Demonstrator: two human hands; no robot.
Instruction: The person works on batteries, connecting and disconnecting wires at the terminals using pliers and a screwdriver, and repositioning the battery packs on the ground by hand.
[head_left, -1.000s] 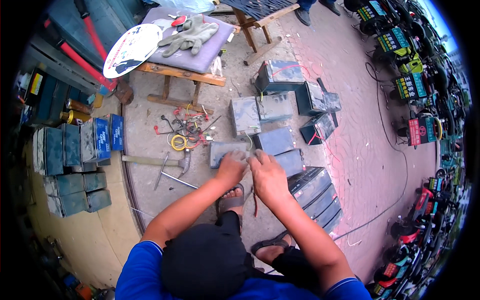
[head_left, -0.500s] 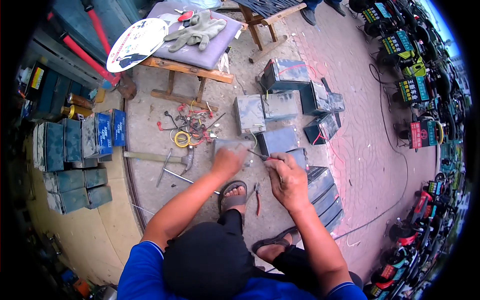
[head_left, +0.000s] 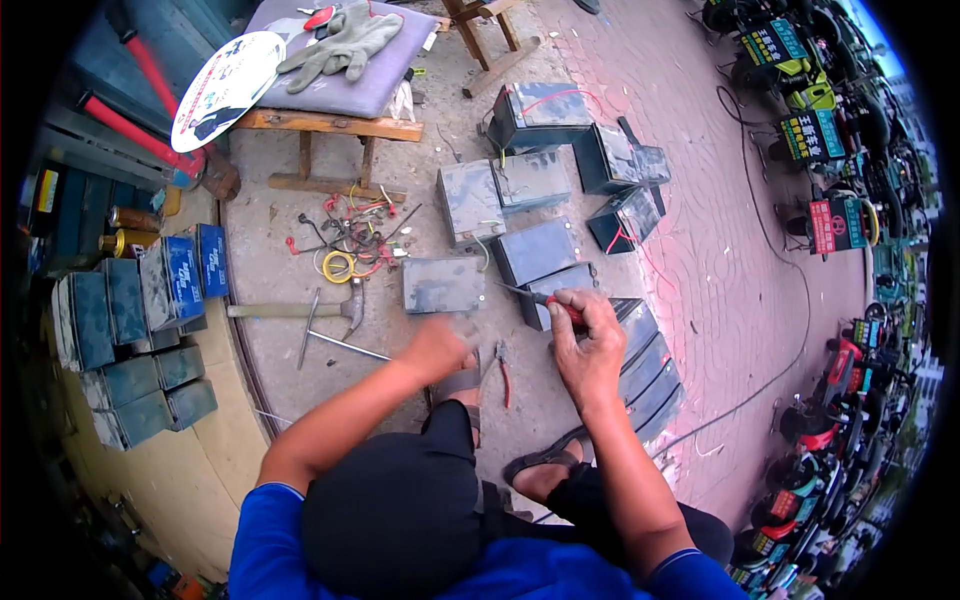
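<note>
In the head view, the only one I have, the right hand (head_left: 592, 350) is closed round the red handle of a screwdriver (head_left: 574, 314); its thin shaft points left, the tip near the right edge of a grey battery (head_left: 443, 285), though I can't tell how high above the ground it is. The left hand (head_left: 437, 348) is blurred, just on the near side of that same battery; whether it touches the block, or has anything in its fingers, I can't say.

The battery lies by itself on the concrete, between the heap of wires (head_left: 362, 238) and the other batteries (head_left: 532, 250) on the right; it looks dense and rigid, heavy for its size I'd judge, with a dusty casing that could slip under bare skin; best taken by the two opposite sides, low down, clear of the small fittings at its right end. The screwdriver should be light and stiff; the handle is the place to hold it, the shaft being thin and likely slick.

Pliers (head_left: 505, 378) lie near the left foot, handles toward the person; a hammer (head_left: 300, 311) rests farther left.
</note>
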